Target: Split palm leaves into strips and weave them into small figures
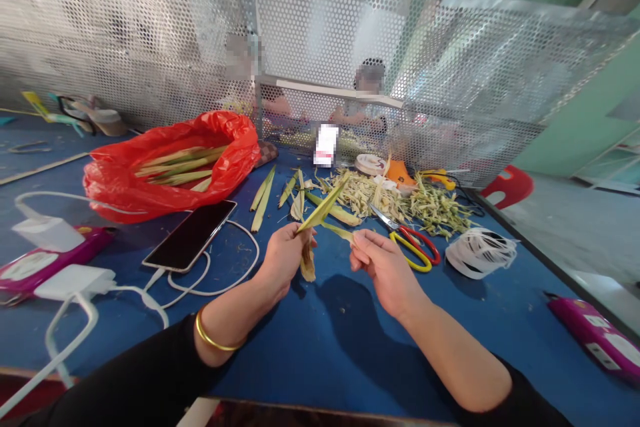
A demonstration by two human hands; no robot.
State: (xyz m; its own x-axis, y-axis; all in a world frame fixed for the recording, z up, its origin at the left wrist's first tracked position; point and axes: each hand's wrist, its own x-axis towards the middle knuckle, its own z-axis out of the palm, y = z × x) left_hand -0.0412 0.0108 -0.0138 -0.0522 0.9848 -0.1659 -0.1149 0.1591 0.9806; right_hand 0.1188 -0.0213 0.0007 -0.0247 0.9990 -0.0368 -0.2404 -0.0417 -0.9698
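Over the middle of the blue table, my left hand [286, 255] grips a yellow-green corn husk [327, 203], its brown dry end hanging below the fist. My right hand [381, 265] pinches a thin strip that runs across from the husk, fingers closed on its end. Scissors [415, 250] with red and yellow handles lie just beyond my right hand. Several loose husk pieces [343, 213] are spread past my hands, beside a pile of pale shredded husk [370, 193] and a greener pile [435, 208].
A red plastic bag [117, 190] holding husks stands at left, near a phone [193, 237] with white cables. White ribbon [480, 252] and a purple packet [595, 333] are at right. A perforated metal screen [320, 33] stands behind, with people beyond it.
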